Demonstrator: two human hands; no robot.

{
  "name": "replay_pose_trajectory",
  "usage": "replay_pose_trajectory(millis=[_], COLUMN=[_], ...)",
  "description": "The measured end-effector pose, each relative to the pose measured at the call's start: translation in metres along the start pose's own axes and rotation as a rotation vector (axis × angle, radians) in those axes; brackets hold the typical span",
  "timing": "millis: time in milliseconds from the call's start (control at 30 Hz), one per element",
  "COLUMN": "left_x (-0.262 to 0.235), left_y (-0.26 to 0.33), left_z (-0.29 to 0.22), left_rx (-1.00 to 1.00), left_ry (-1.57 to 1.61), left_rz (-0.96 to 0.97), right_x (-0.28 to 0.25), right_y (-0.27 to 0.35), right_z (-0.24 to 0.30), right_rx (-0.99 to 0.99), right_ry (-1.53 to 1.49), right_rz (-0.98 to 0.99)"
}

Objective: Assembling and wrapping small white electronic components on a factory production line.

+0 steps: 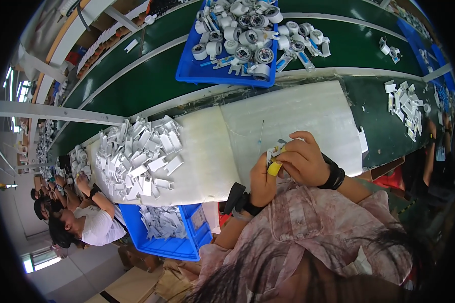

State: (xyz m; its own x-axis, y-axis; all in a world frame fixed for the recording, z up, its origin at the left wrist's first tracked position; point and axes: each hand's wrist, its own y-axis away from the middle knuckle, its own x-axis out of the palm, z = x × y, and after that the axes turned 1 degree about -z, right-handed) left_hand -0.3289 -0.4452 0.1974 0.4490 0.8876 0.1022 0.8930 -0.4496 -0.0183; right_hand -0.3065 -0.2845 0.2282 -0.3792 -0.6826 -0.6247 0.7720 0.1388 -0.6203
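Green conveyor belt (151, 76): runs across the far side. White foam mat (288, 121): lies on the near bench. Blue tray (192, 70): far, holds round white parts. Pile of white plastic pieces (136, 156): left on the mat. Blue bin (172, 245): near left, below the bench. Right hand (305, 161) and left hand (262, 184): touching, both pinched on a small white plastic piece (274, 150) above the mat's near edge.
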Motion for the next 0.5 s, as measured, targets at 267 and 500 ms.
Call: replay_pose_trajectory(millis=[267,500], left_x=[-0.007,-0.007], left_y=[-0.008,-0.001], left_z=[-0.016,-0.014], left_rx=[-0.157,-0.178], left_ry=[0.037,0.102], left_rz=[0.225,0.200], right_x=[0.000,-0.010], right_y=[0.006,-0.003], right_z=[-0.009,-0.002], right_rx=[-0.086,-0.130], right_ry=[0.045,0.001], right_rz=[-0.048,0.001])
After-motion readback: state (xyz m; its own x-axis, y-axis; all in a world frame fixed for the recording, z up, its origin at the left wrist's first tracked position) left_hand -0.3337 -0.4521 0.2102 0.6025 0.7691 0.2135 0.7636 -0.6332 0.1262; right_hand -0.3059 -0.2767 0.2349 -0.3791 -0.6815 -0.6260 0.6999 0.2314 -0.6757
